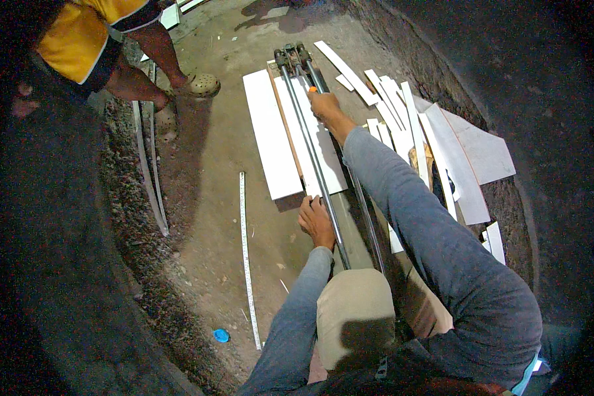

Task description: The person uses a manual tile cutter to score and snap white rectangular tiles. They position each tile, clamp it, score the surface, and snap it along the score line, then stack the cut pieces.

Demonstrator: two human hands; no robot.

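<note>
My right hand (325, 105) is gripping near the far end of the long tile cutter (320, 181), fingers curling round what looks like its orange handle (313, 90). My left hand (318, 221) is bending its fingers at the near end of the white tile (330, 165) under the rails; from above I cannot tell whether it is pinching that edge or only pressing on it. The white surface is lying on both sides of a brown strip (285, 122), and I can't fairly say from here whether that is one piece or two.

To do this well, I should be holding the tile flat and square to the rails, steadying it with my left fingertips while leaving them clear of the handle's path. My right arm is stretching far forward, so I should be guiding the handle evenly along the rails rather than letting my shoulder pull it sideways.

My knee (356, 310) is sitting close to the near end of the rails, so I should be minding it too. White offcuts (402, 125) are lying to my right, and a tape measure (245, 257) is stretching along the floor to my left, within reach for checking the width.
</note>
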